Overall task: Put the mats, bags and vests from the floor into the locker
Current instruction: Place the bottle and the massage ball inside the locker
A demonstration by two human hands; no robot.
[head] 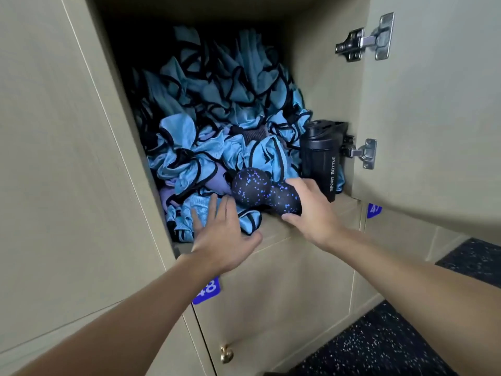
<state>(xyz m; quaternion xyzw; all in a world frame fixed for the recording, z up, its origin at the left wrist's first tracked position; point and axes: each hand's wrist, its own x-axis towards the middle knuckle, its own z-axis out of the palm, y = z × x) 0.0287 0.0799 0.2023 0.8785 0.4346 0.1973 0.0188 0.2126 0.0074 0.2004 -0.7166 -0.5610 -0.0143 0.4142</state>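
Crumpled sky-blue vests (217, 109) with black trim fill the open locker (320, 77), with purple fabric showing at its front. At the locker's front edge the right hand (311, 210) grips a black, blue-speckled double massage ball (257, 192), and the left hand (225, 237) spreads straight fingers over the vests. A black bottle (321, 156) reading "SPORT BOTTLE" stands in the locker's right front corner.
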